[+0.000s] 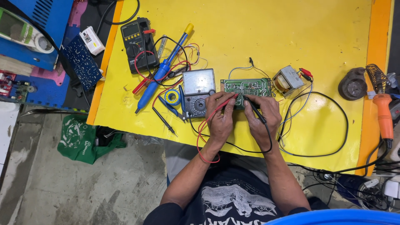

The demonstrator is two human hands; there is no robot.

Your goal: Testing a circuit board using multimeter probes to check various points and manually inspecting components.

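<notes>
A green circuit board [246,86] lies solder side up on the yellow table [271,37]. My left hand [221,118] grips a red test probe [228,101] whose tip rests on the board's near edge. My right hand [262,118] grips a black test probe [253,106], its tip also on the board. Both probe leads loop back toward me. An analogue multimeter [198,91] with a white dial sits just left of the board, next to my left hand. A small transformer [287,80] is wired to the board's right side.
Left of the meter lie a blue desoldering pump [160,73], a solder roll [171,97], a black digital multimeter [136,43] and loose pens. An orange soldering iron [384,114] and its coil stand [377,77] sit at the right edge. A green cloth [81,139] lies on the floor.
</notes>
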